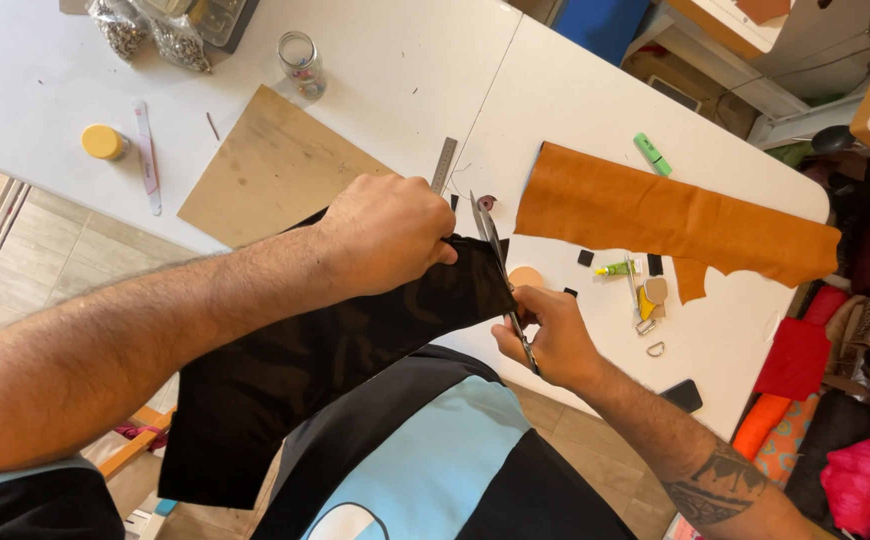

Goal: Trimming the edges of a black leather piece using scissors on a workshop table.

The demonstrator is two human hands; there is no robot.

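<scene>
Two hands work over the white bench point(555, 90). The left hand point(387, 232) has its fingers closed tight on the upper edge of a black sheet point(285, 370), held above the bench edge. The right hand point(547, 335) is wrapped around scissors point(500, 270), their blades at the sheet's right edge. Orange leather point(655, 215) lies just beyond, a brown board point(270, 170) to the left.

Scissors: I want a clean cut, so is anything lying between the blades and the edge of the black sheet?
Nothing visible does. The scissors in the right hand meet the black sheet edge directly; the left hand grips left of the blades.
</scene>
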